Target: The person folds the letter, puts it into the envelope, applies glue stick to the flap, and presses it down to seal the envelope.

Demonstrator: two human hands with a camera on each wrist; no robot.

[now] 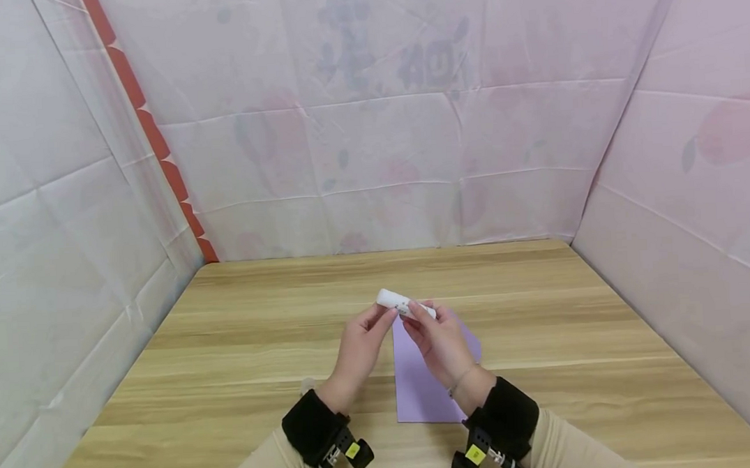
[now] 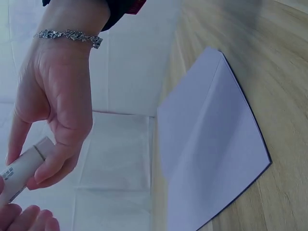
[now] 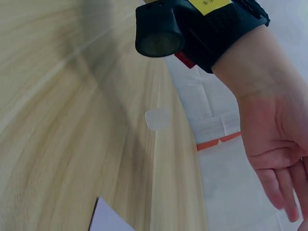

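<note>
Both hands meet over the middle of the table around a white glue stick (image 1: 405,304), held nearly level above a folded purple paper (image 1: 422,385). My left hand (image 1: 386,317) pinches the stick's left part. My right hand (image 1: 418,314), with a bracelet at the wrist, grips the right part. In the left wrist view the right hand (image 2: 48,159) has thumb and fingers curled round the glue stick (image 2: 21,174), with the purple paper (image 2: 211,149) flat on the wood below. The right wrist view shows the left hand (image 3: 276,154) only in part.
A small pale round cap (image 1: 306,385) lies on the wooden table (image 1: 229,338) near my left wrist; the cap (image 3: 156,118) also shows in the right wrist view. Pale pink cloth walls (image 1: 370,122) close in the table on three sides.
</note>
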